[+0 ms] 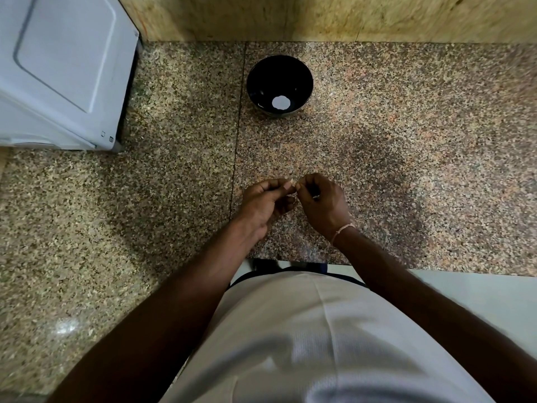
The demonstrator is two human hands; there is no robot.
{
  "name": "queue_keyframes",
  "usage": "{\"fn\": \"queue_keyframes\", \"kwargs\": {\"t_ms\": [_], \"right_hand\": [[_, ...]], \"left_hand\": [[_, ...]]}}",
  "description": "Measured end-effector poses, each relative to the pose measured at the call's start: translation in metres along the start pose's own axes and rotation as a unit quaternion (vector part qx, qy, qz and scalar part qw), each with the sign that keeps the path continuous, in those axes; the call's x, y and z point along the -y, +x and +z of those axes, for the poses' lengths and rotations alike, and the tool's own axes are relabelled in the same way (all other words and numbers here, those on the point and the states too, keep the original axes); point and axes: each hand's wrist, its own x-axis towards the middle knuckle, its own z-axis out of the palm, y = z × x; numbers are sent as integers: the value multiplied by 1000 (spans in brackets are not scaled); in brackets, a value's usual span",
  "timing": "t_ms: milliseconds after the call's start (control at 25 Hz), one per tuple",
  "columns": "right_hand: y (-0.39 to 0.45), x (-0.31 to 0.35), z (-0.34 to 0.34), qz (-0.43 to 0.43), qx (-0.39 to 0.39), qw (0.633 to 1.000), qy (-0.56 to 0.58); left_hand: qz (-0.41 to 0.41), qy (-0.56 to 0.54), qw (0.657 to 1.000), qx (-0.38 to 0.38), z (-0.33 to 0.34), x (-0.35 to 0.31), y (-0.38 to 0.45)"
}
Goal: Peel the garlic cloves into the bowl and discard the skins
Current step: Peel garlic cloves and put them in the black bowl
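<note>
- No text, label, brand, number or sign can be read anywhere.
- Two small marks are seen at the lower corner of the white appliance [64,71], but they are too small to be made out.

dim, soft blur (glare bottom-left), w/ edge distortion

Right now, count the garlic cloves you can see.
1 for certain: a small pale garlic clove pinched between the left hand and right hand. The white spot in the black bowl looks like a reflection. More may be hidden inside the curled fingers.
</note>
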Motion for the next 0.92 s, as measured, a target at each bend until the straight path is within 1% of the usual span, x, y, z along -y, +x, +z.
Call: {"fn": "queue_keyframes", "kwargs": {"t_ms": [200,480,600,720,800,920], "right_hand": [[-1,-6,1,6,2,1000,-4],[4,-14,-3,42,8,998,-48],[4,-14,-6,41,9,998,-49],[5,-12,-9,42,6,999,-30],[6,-8,-9,27,14,999,-15],[6,-4,-6,0,38,999,5]], "left_hand": [[-35,-77,996,-14,-1,1,-1],[-38,-85,996,-8,-6,-1,0],[-22,-52,998,-7,-6,1,0],[11,17,1000,-10,-7,3,-1],[37,63,997,-12,-7,4,-1],[53,97,994,-17,-4,3,-1]]}}
